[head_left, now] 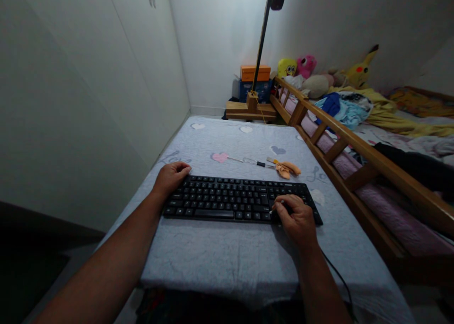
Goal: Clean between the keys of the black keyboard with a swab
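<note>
A black keyboard (216, 198) lies flat across the cloth-covered table (213, 253). At its upper left corner, my left hand (172, 176) is closed against the edge, its fingers curled together. My right hand (294, 216) is over the right part of the keyboard, closed in a pinch on a thin stick with a white tip (271, 212); most of that stick is hidden by the fingers. Behind the keyboard lie a thin pale stick (235, 159), a wire-loop tool with a black handle (261, 164), a small brush (272, 160) and a bunched orange cloth (287, 169).
A wooden bed rail (340, 139) runs along the right, with clothes and plush toys behind it. At the far end, a stand with a wooden base (251, 107) is near an orange box (255, 72). White cupboard doors (106, 78) rise on the left. A black cable (338, 276) trails at the lower right.
</note>
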`<state>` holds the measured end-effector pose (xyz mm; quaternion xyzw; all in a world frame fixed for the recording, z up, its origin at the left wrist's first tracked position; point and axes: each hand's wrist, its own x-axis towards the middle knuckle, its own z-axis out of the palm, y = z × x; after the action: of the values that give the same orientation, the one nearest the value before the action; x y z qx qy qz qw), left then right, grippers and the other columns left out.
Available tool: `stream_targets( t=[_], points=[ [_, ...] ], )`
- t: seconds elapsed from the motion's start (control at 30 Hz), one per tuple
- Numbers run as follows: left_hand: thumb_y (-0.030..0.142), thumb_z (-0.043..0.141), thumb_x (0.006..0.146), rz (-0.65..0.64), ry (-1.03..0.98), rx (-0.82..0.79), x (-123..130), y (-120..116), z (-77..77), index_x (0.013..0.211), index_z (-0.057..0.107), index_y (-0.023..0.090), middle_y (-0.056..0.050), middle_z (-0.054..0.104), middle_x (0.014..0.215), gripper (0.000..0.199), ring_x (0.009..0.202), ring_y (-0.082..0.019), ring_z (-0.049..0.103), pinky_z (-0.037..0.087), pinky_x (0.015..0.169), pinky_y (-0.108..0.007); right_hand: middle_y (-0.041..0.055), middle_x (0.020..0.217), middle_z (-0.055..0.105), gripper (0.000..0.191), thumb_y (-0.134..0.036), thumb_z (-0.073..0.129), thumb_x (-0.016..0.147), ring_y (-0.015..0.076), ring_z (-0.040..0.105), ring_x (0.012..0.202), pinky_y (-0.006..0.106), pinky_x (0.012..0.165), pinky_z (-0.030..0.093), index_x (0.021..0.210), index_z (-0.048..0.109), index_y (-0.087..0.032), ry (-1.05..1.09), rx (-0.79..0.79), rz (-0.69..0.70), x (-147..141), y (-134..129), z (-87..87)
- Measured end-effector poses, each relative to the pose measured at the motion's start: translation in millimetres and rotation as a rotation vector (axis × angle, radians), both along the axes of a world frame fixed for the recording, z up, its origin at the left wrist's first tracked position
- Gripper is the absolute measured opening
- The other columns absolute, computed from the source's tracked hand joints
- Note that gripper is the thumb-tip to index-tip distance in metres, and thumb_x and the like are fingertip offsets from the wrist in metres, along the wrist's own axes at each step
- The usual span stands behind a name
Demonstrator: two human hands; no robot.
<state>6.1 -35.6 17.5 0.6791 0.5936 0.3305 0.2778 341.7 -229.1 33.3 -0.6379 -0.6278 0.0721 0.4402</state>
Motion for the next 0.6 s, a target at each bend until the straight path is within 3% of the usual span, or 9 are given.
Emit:
stream_targets(
  t=[0.6],
  points=[
    [0.049, 0.059, 0.069, 0.001, -0.031, -0.006, 0.2, -1.9, 0.5, 0.077, 0.071, 0.017, -0.003, 0.071, 0.073, 0.036, 0.071, -0.020, 0.063, 0.045, 0.067, -0.030, 0.0030, 0.077, 0.069, 0.013, -0.024, 0.057, 0.088, 0.0202, 0.062, 0.079, 0.037, 0.079, 0.045, 0.080, 0.067, -0.022, 0.025, -0.029, 0.075, -6.4, 0.8, -0.6]
  ],
)
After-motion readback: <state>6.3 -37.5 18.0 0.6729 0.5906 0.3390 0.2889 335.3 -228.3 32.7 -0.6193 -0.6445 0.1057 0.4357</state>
